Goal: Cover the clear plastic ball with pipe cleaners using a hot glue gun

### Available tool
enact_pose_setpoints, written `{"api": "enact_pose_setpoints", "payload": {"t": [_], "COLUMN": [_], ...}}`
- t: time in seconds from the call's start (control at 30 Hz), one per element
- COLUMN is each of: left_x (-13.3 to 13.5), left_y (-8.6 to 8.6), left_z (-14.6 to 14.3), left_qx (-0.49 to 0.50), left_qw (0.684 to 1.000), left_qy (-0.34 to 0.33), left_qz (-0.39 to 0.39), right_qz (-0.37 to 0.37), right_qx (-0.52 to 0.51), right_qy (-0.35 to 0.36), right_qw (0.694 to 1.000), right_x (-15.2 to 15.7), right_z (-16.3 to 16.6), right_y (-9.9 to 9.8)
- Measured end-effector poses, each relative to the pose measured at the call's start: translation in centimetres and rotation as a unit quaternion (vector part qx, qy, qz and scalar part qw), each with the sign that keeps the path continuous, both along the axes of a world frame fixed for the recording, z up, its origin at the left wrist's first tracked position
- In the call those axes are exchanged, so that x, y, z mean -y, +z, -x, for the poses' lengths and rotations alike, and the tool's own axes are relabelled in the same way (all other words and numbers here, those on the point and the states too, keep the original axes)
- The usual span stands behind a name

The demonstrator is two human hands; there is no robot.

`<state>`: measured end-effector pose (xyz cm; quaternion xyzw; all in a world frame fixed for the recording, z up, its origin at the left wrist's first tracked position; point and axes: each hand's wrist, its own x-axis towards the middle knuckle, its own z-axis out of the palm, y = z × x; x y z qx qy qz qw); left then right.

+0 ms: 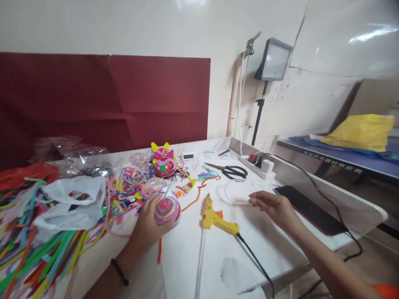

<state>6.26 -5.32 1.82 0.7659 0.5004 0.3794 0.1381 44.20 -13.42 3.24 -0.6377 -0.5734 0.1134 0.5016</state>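
Note:
My left hand [149, 226] is wrapped around a ball [167, 209] covered in coiled pink, orange, purple and blue fuzzy stems. A pale, curved pipe cleaner [229, 198] is pinched between the fingertips of my right hand [269, 203], its loop reaching left over the table. Between the hands lies a yellow glue gun [218, 220], nozzle pointing away, with a long glue stick [201, 263] out of its back. An orange pipe cleaner [195, 200] lies just right of the ball. Behind it sits a colourful animal-like figure [163, 162] with yellow ears.
Bundled coloured pipe cleaners [46, 257] and a white plastic bag [73, 203] fill the left side. Black-handled scissors [230, 170], a power strip [258, 166] and a dark phone-like slab [311, 209] lie to the right. The glue gun's cord [257, 261] runs off the front edge.

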Motion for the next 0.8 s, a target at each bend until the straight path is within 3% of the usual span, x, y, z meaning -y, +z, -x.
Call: {"api": "enact_pose_setpoints", "payload": {"t": [0.17, 0.27, 0.37, 0.47, 0.63, 0.8], "left_x": [-0.4, -0.9, -1.3, -1.4, -1.2, -0.9], "left_y": [-0.9, -1.0, -1.0, -0.9, -1.2, -0.8], "left_z": [0.8, 1.3, 1.7, 1.8, 1.7, 1.4], "left_qx": [-0.017, -0.021, -0.024, -0.024, -0.022, 0.004], "left_qw": [0.999, 0.997, 0.995, 0.995, 0.996, 0.996], "left_qy": [-0.029, -0.047, -0.065, -0.074, -0.074, -0.077], "left_qz": [0.028, 0.049, 0.065, 0.066, 0.051, 0.034], "right_qz": [0.008, 0.018, 0.099, 0.177, 0.210, 0.198], "right_qx": [0.138, 0.195, 0.337, 0.420, 0.441, 0.440], "right_qy": [-0.017, 0.028, 0.125, 0.153, 0.165, 0.145], "right_qw": [0.990, 0.980, 0.928, 0.877, 0.857, 0.864], "right_x": [0.4, 1.1, 1.3, 0.8, -0.5, -0.8], "right_z": [1.6, 4.9, 8.1, 10.1, 11.1, 11.5], "right_y": [0.1, 1.0, 1.7, 1.7, 0.9, 0.4]}}
